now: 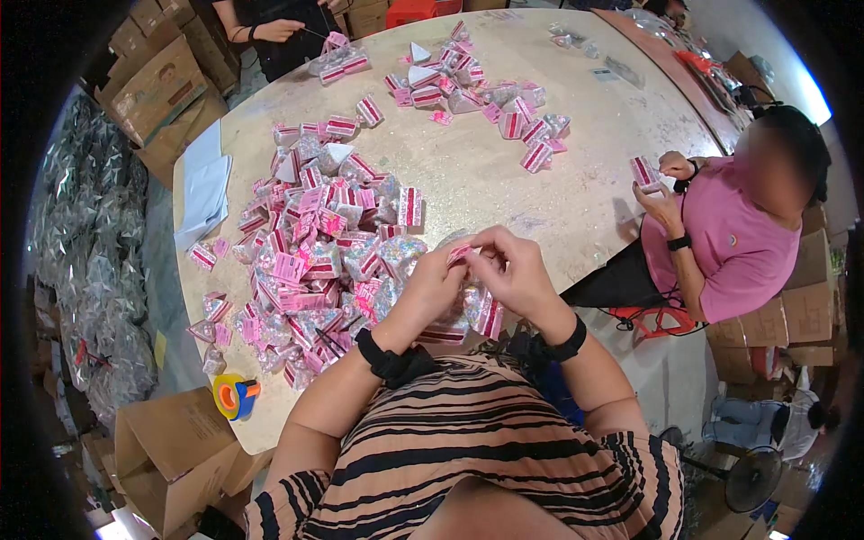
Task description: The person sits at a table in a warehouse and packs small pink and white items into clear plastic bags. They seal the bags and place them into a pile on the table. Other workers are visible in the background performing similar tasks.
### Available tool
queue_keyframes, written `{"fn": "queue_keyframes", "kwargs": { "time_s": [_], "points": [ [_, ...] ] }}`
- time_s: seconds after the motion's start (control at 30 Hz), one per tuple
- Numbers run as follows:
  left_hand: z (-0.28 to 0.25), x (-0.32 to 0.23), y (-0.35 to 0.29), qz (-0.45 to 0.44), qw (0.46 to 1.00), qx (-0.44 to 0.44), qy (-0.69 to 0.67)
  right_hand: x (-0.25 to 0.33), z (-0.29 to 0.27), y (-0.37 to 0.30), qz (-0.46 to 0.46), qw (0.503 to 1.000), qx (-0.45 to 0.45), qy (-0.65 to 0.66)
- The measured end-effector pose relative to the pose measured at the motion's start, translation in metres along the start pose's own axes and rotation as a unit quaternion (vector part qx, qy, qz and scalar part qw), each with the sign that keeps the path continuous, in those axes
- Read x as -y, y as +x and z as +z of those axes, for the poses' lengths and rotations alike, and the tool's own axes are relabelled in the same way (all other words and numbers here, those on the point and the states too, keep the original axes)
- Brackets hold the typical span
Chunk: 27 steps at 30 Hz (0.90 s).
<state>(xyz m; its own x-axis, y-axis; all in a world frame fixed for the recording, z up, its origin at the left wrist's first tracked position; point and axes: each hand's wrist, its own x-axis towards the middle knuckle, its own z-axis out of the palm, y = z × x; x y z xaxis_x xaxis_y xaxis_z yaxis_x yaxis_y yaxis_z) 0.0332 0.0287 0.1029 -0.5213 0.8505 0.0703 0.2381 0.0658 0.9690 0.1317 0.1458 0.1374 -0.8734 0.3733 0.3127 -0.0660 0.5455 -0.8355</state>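
My left hand and my right hand meet over the near edge of the table, fingers pinched together. Between their fingertips is a small pink tag, and what it joins is partly hidden by my hands. Below and around them lie clear packets with pink-and-white striped ends, one packet just under my right hand. To the left spreads a large heap of the same wedge-shaped packets, filled with pale, glittery bits and carrying pink tags.
More packets lie across the far side of the table. A tape roll and white papers rest at the left edge. A person in pink handles a packet at right; another person's hand works at the far left.
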Motion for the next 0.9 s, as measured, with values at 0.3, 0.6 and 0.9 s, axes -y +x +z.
{"fn": "queue_keyframes", "kwargs": {
  "time_s": [0.3, 0.6, 0.9],
  "points": [
    [0.005, 0.019, -0.001, 0.005, 0.992, 0.059, 0.11, -0.018, -0.008, 0.009, 0.224, 0.928, 0.117, 0.273],
    [0.001, 0.011, -0.001, -0.02, 0.991, 0.085, -0.106, -0.045, -0.003, -0.004, 0.222, 0.94, -0.017, 0.258],
    [0.008, 0.043, 0.001, -0.201, 0.911, 0.069, -0.354, -0.047, -0.004, -0.023, 0.157, 0.981, 0.051, 0.097]
  ]
}}
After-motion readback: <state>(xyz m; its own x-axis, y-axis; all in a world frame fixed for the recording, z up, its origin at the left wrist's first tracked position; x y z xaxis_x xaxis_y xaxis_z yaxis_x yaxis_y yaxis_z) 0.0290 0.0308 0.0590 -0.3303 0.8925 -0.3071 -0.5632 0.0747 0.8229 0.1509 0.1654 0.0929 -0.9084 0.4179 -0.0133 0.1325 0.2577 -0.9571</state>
